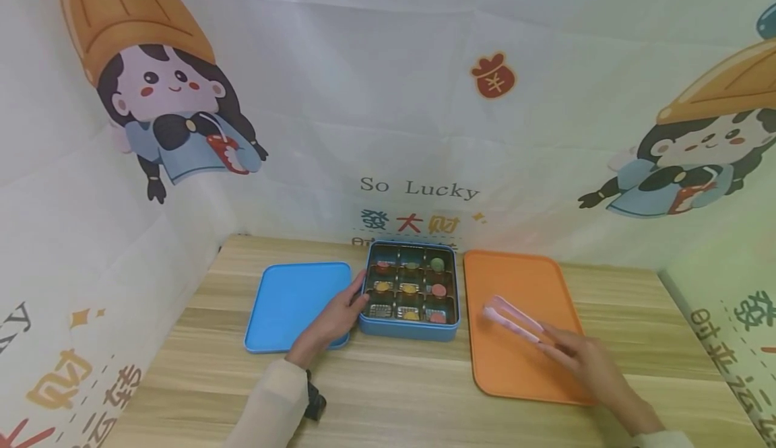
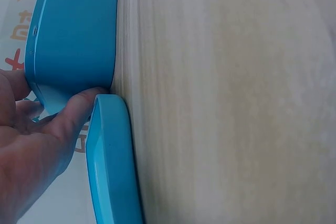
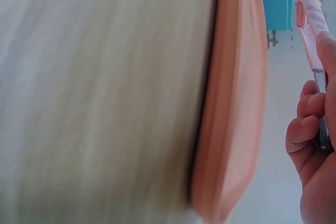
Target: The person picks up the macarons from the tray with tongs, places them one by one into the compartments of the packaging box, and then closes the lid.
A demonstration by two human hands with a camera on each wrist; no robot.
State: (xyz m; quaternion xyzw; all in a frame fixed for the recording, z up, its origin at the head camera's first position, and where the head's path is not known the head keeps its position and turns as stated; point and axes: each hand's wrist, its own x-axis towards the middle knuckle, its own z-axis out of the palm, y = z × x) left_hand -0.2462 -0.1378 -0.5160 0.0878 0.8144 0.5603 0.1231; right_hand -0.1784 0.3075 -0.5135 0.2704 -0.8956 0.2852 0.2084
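Note:
A blue square box [image 1: 409, 329] stands on the table, its inside split into several compartments. Small round pieces in red, green, yellow and pink lie in clear ribbed holders there; a pink piece [image 1: 438, 290] sits in the right column. My left hand [image 1: 339, 312] holds the box at its left side, one digit over the rim and others along the outer wall. In my right hand [image 1: 582, 360] I grip pink tongs [image 1: 514, 318], silvery near the hand in the right wrist view. They hover above an orange tray [image 1: 515, 374]. Whether anything lies between their tips is unclear.
A blue lid [image 1: 291, 306] lies left of the box, partly under my left forearm, with a raised edge. The orange tray lies close to the box's right side. Behind the wooden table [image 1: 388, 394] rises a printed cloth backdrop [image 1: 327, 98].

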